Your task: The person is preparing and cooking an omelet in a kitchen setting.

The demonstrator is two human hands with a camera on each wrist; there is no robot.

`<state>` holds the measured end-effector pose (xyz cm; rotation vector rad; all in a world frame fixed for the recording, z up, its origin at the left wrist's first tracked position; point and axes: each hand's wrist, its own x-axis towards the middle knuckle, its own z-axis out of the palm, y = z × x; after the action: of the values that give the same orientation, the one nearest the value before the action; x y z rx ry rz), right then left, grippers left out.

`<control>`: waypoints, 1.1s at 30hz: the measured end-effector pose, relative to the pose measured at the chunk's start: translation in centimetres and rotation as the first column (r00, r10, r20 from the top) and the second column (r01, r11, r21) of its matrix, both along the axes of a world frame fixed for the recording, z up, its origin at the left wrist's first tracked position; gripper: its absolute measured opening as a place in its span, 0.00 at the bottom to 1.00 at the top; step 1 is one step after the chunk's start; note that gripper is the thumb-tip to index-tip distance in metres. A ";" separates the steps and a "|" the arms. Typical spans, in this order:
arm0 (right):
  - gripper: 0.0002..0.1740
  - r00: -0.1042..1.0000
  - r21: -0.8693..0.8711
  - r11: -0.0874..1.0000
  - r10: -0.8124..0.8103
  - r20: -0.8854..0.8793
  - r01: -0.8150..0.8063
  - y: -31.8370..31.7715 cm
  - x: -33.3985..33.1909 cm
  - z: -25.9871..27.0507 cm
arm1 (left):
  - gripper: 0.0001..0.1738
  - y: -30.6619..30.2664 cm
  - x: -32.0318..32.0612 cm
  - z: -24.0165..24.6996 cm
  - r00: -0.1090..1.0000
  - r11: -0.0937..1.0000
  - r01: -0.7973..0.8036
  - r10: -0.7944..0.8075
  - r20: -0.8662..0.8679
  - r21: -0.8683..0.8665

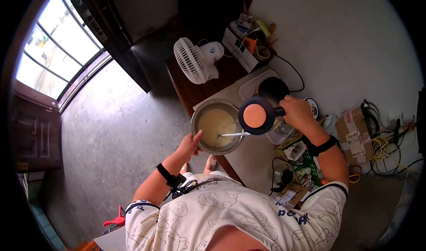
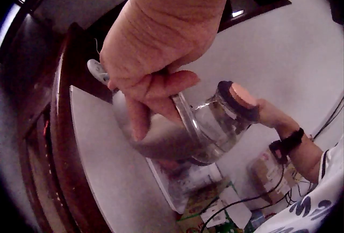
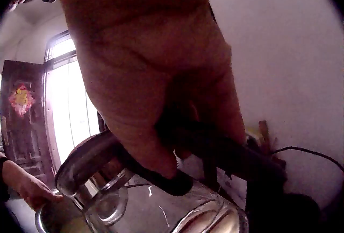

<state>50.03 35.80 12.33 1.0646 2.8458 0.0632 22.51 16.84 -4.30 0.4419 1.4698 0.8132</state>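
A metal bowl (image 1: 195,123) holding pale yellow liquid (image 1: 216,120) is near the middle of the head view. My left hand (image 1: 191,145) grips its left rim, thumb on top. In the left wrist view, the fingers curl around the bowl's wall (image 2: 161,141). My right hand (image 1: 298,112) holds the black handle of a clear glass jug (image 2: 221,128). The jug's black lid with an orange centre (image 1: 255,115) faces the head camera, beside the bowl's right rim. A silvery streak (image 1: 234,134) runs from there into the liquid; I cannot tell if it is a spoon handle or poured water.
A white fan (image 1: 197,61) stands on the brown table, with a box of odds and ends (image 1: 242,51) behind. A white tray (image 1: 248,90) with a dark round object (image 1: 273,89) lies beyond the jug. Cardboard boxes (image 1: 354,133) and cables are at the right.
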 end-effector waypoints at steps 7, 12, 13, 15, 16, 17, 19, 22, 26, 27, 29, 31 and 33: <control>0.15 0.987 -0.056 0.995 -0.094 -0.129 0.087 1.0 2.1 -0.8 | 0.25 0.7 0.2 -0.5 1.000 0.997 0.001 0.000 0.006 -0.081; 0.19 0.941 -0.167 0.954 -0.280 -0.190 0.250 2.2 4.2 -1.2 | 0.26 1.2 0.2 -2.4 0.997 0.999 -0.023 0.026 0.067 -0.039; 0.20 0.927 -0.166 0.953 -0.289 -0.239 0.254 2.6 5.0 -1.6 | 0.26 1.3 0.4 -2.2 0.998 0.999 -0.012 0.014 0.065 -0.036; 0.21 0.907 -0.160 0.951 -0.301 -0.294 0.264 3.3 6.3 -2.1 | 0.28 1.7 0.5 -1.4 0.994 1.000 -0.020 0.019 0.105 0.008; 0.21 0.885 -0.149 0.939 -0.344 -0.313 0.312 3.6 6.8 -2.3 | 0.28 1.8 0.5 -1.2 0.995 1.000 -0.012 0.011 0.101 0.013; 0.22 0.861 -0.138 0.923 -0.384 -0.333 0.358 4.0 7.3 -2.5 | 0.29 1.8 0.6 -1.1 0.994 1.000 -0.019 0.017 0.110 0.017; 0.22 0.808 -0.186 0.880 -0.476 -0.349 0.438 4.6 8.3 -3.0 | 0.29 1.8 0.7 -0.8 0.994 1.000 -0.018 0.016 0.113 0.021; 0.23 0.713 -0.229 0.776 -0.630 -0.306 0.587 6.1 9.8 -4.5 | 0.28 1.8 0.8 -0.5 0.991 0.999 -0.052 0.053 0.123 -0.008; 0.28 0.488 -0.337 0.577 -0.814 -0.316 0.744 8.3 11.5 -8.9 | 0.28 1.3 0.4 -0.6 0.991 0.999 -0.048 0.047 0.124 0.010; 0.28 0.482 -0.339 0.575 -0.815 -0.321 0.745 8.9 11.9 -10.5 | 0.27 1.2 0.3 -0.5 0.991 0.998 -0.062 0.062 0.122 -0.009; 0.32 0.483 -0.238 0.568 -0.809 -0.334 0.788 9.9 12.5 -13.2 | 0.26 1.0 0.3 -0.6 0.990 0.997 -0.073 0.077 0.117 -0.038; 0.33 0.440 -0.252 0.521 -0.841 -0.314 0.815 9.8 11.6 -13.5 | 0.24 1.0 0.0 -0.7 0.989 0.992 -0.096 0.104 0.105 -0.076; 0.33 0.411 -0.277 0.482 -0.868 -0.280 0.831 9.7 10.3 -14.3 | 0.24 0.6 -0.4 -0.7 0.983 0.996 -0.066 0.074 0.171 -0.052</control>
<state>60.35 45.50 -1.94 2.6048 2.0941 -0.4101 22.14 17.49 -4.96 0.2788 1.3457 0.8501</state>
